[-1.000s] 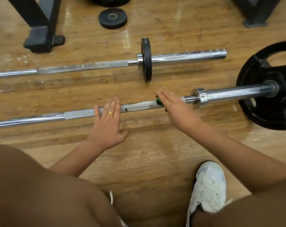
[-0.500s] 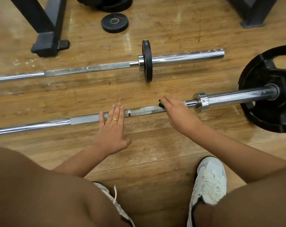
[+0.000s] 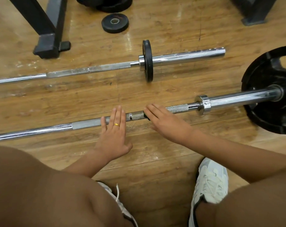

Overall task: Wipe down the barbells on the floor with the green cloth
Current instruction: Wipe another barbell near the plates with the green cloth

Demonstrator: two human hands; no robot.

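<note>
1. I am on the wiping step, working the nearer barbell (image 3: pixel 176 108), which lies across the floor (image 3: pixel 171 89) toward its near side.
2. My left hand (image 3: pixel 113 133) lies flat and open on the bar, steadying it.
3. My right hand (image 3: pixel 168 123) presses the green cloth (image 3: pixel 146 117) onto the rough grip section with fairly straight fingers (only a dark sliver of cloth shows; the thumb is hidden).
4. Next, I judge, the cloth must slide along the bar without rolling it.
5. The farther barbell (image 3: pixel 90 70) lies beyond, touched by neither hand.
</note>
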